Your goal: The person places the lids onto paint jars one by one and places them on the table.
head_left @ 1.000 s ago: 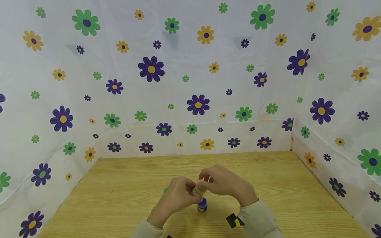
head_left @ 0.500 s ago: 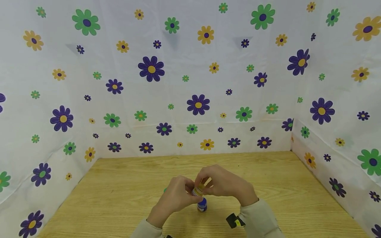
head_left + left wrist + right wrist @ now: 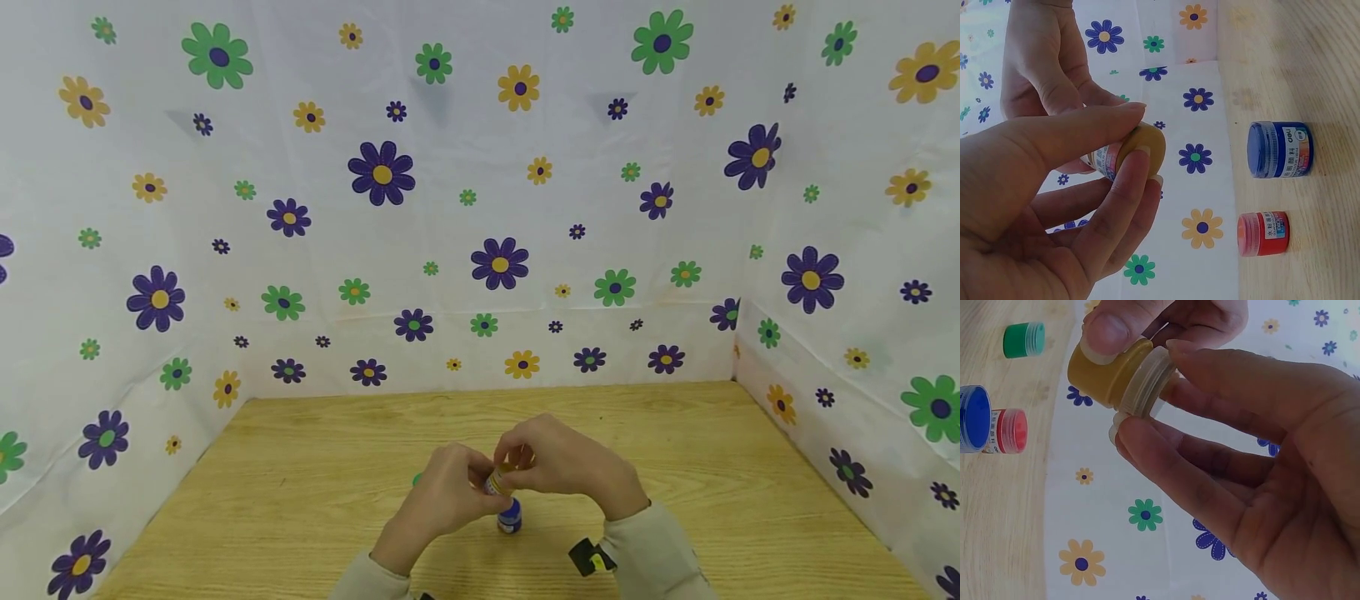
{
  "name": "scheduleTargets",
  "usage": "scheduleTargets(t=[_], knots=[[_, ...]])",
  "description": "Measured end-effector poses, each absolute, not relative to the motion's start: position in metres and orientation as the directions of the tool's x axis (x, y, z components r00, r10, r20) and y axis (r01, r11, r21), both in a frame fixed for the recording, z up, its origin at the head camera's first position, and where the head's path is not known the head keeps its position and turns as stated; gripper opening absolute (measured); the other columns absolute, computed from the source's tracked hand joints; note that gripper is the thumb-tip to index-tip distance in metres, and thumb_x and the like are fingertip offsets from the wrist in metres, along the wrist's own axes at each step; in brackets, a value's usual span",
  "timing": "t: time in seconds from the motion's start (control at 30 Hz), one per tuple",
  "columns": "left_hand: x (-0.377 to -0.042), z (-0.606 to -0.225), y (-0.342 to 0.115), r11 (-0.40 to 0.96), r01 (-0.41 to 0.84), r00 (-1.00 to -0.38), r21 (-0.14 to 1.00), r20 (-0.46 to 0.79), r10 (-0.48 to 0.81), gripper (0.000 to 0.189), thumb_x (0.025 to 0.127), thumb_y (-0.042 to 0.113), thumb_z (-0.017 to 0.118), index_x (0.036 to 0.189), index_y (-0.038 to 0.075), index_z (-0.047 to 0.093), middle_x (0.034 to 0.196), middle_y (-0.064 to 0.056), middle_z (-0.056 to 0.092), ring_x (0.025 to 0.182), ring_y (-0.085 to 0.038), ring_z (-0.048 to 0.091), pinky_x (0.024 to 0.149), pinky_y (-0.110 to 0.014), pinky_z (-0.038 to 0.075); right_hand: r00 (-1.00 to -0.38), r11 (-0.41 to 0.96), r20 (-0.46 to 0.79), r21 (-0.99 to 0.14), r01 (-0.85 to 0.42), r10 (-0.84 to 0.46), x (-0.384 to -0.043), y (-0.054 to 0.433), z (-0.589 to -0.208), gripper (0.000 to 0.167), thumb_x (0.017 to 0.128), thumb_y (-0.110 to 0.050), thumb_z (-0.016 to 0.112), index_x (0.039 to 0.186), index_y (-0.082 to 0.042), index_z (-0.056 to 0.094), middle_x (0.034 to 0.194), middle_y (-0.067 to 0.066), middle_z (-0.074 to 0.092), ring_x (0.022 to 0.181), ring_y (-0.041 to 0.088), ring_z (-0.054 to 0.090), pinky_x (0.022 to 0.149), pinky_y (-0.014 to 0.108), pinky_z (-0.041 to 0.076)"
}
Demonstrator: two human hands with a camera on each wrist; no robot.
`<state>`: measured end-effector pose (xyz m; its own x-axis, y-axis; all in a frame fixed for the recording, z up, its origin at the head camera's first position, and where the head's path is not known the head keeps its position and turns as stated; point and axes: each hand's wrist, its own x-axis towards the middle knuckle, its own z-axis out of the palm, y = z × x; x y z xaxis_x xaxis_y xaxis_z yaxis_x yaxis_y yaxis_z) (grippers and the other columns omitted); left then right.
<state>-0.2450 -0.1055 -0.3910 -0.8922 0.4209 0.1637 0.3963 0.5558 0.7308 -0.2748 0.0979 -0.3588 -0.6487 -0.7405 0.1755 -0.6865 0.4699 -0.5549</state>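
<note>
A small yellow-ochre paint jar (image 3: 1099,374) is held tilted in the air by my left hand (image 3: 450,492), its thumb and fingers round the body. My right hand (image 3: 562,458) pinches the jar's clear ridged lid (image 3: 1146,381) between thumb and fingers; the lid sits on the jar. Just below both hands, a blue paint jar (image 3: 510,517) stands upright on the table. A red paint jar (image 3: 1264,234) shows near it in the wrist views, but my left hand hides it in the head view.
A green paint jar (image 3: 1024,340) stands on the wooden table (image 3: 300,500), mostly behind my left hand in the head view. White cloth walls (image 3: 450,217) with printed flowers enclose the table's back and sides. A black strap piece (image 3: 592,557) hangs by my right sleeve.
The fingers of my right hand have shifted round the lid, lifting somewhat and closing on it again. My left hand, the yellow jar and the blue jar stay in place.
</note>
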Motion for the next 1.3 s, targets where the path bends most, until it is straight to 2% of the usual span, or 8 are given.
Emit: scheduleTargets(t=[0.27, 0.77, 0.87, 1.03, 1.17, 1.3], knots=[[-0.245, -0.392, -0.105, 0.549, 0.389, -0.893, 0.740, 0.156, 0.423, 0.020, 0.080, 0.016, 0.088, 0.098, 0.008, 0.082, 0.085, -0.003, 0.079, 0.071, -0.008, 0.068, 0.062, -0.021, 0.054, -0.687, 0.517, 0.149, -0.552, -0.655, -0.712, -0.274, 0.095, -0.360, 0.012, 0.093, -0.020, 0.077, 0.095, -0.008, 0.076, 0.072, -0.004, 0.068, 0.062, 0.005, 0.057, 0.057, 0.018, 0.049], [-0.245, -0.394, -0.104, 0.546, 0.408, -0.886, 0.732, 0.174, 0.430, 0.020, 0.081, 0.015, 0.088, 0.098, 0.006, 0.082, 0.083, -0.003, 0.078, 0.067, -0.008, 0.066, 0.059, -0.022, 0.053, -0.695, 0.545, 0.142, -0.518, -0.659, -0.705, -0.273, 0.095, -0.361, 0.015, 0.094, -0.023, 0.076, 0.094, -0.008, 0.076, 0.072, -0.004, 0.067, 0.061, 0.003, 0.054, 0.057, 0.018, 0.048], [-0.245, -0.395, -0.105, 0.547, 0.405, -0.887, 0.733, 0.169, 0.430, 0.020, 0.081, 0.015, 0.088, 0.098, 0.007, 0.082, 0.081, -0.003, 0.077, 0.067, -0.008, 0.066, 0.060, -0.022, 0.054, -0.699, 0.550, 0.139, -0.518, -0.655, -0.701, -0.273, 0.097, -0.361, 0.018, 0.095, -0.026, 0.075, 0.099, -0.008, 0.076, 0.078, -0.002, 0.071, 0.066, 0.005, 0.059, 0.060, 0.019, 0.050], [-0.246, -0.395, -0.106, 0.552, 0.408, -0.886, 0.727, 0.170, 0.431, 0.017, 0.081, 0.016, 0.088, 0.096, 0.009, 0.082, 0.081, -0.001, 0.077, 0.069, -0.008, 0.068, 0.062, -0.023, 0.055, -0.709, 0.554, 0.154, -0.519, -0.651, -0.688, -0.274, 0.102, -0.356, 0.025, 0.096, -0.031, 0.074, 0.109, -0.009, 0.076, 0.100, 0.004, 0.077, 0.083, 0.013, 0.069, 0.071, 0.021, 0.055], [-0.246, -0.395, -0.106, 0.550, 0.399, -0.889, 0.733, 0.162, 0.429, 0.017, 0.081, 0.015, 0.088, 0.096, 0.008, 0.082, 0.084, -0.003, 0.078, 0.072, -0.010, 0.069, 0.063, -0.023, 0.055, -0.675, 0.497, 0.175, -0.551, -0.670, -0.717, -0.274, 0.104, -0.355, 0.020, 0.093, -0.023, 0.078, 0.109, -0.010, 0.075, 0.110, 0.006, 0.075, 0.095, 0.017, 0.070, 0.076, 0.021, 0.057], [-0.246, -0.393, -0.105, 0.552, 0.396, -0.890, 0.734, 0.160, 0.426, 0.019, 0.081, 0.015, 0.087, 0.097, 0.006, 0.081, 0.086, -0.004, 0.079, 0.073, -0.011, 0.070, 0.063, -0.022, 0.056, -0.633, 0.439, 0.179, -0.579, -0.687, -0.753, -0.273, 0.103, -0.356, 0.018, 0.089, -0.011, 0.081, 0.106, -0.010, 0.075, 0.111, 0.004, 0.073, 0.102, 0.019, 0.070, 0.082, 0.024, 0.060]])
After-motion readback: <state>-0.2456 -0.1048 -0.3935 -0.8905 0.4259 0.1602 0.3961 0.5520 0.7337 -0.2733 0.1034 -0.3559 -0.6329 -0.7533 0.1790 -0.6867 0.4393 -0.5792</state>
